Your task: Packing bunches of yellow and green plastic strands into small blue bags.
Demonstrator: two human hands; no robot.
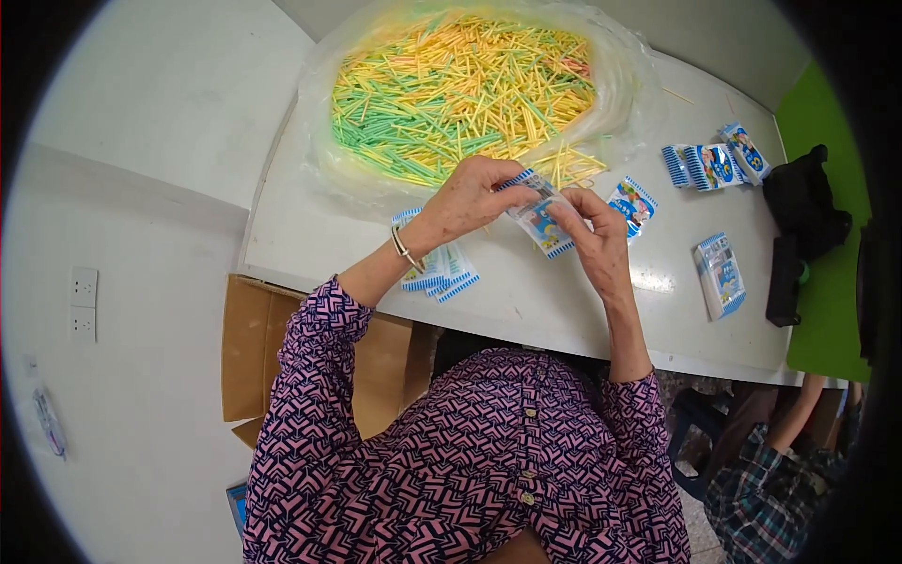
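Hands meet above the white tabletop [526, 301]: left hand [470, 199] and right hand [594, 237] both pinch one small, glossy blue-and-white striped packet [537, 218], its long axis slanting from upper left to lower right. Flat empty packets [440, 273] fan beneath the left wrist. Five filled packets [720, 274] lie rightward. Farther, a clear plastic bag [620, 103] holds countless thin yellow, green and orange sticks [460, 94].
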